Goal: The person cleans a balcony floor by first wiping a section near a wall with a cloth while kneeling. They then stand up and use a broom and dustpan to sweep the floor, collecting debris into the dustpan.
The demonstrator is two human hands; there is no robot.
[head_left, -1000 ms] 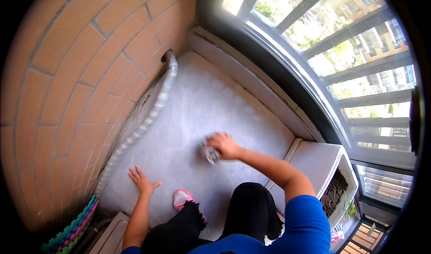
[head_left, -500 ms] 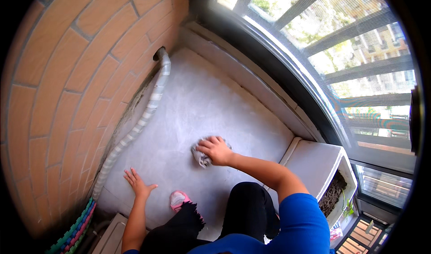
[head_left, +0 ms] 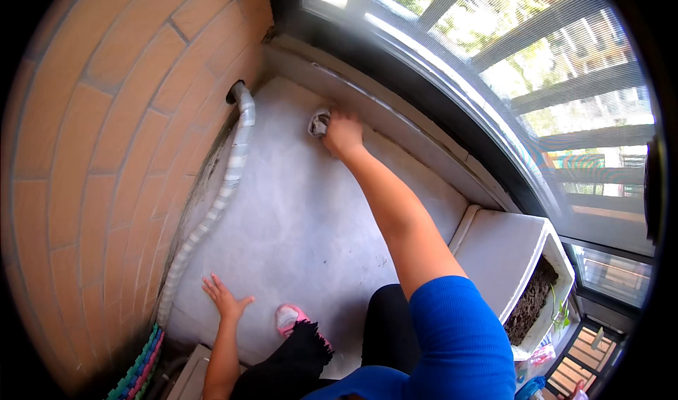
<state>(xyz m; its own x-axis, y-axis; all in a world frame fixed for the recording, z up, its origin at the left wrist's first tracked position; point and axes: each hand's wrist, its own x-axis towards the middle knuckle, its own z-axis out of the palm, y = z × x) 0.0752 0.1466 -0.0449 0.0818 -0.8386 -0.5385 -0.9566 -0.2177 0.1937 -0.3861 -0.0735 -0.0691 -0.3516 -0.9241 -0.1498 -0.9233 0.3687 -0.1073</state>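
Far out on the pale grey slab (head_left: 282, 188), my right hand (head_left: 344, 134) is closed on a crumpled, greyish-white cloth (head_left: 320, 122). The cloth is pressed to the surface close to the raised ledge (head_left: 395, 112) under the window; part of it is hidden by my fingers. My left hand (head_left: 226, 302) lies flat on the near left of the slab, its fingers spread, with nothing in it. Beside it my foot in a pink sandal (head_left: 288, 316) rests on the same surface.
A tape-wrapped pipe (head_left: 234, 167) runs from a hole in the orange tiled wall (head_left: 120, 138) down the left side. At the right stands a white planter (head_left: 498, 255) holding dark soil (head_left: 531, 302). Colourful foam mats (head_left: 143, 365) are at the lower left. A screened window (head_left: 551, 103) borders the far side.
My right hand has slid the cloth from the middle of the slab away to the far ledge, the arm stretching out. My left hand stays flat in nearly the same place.
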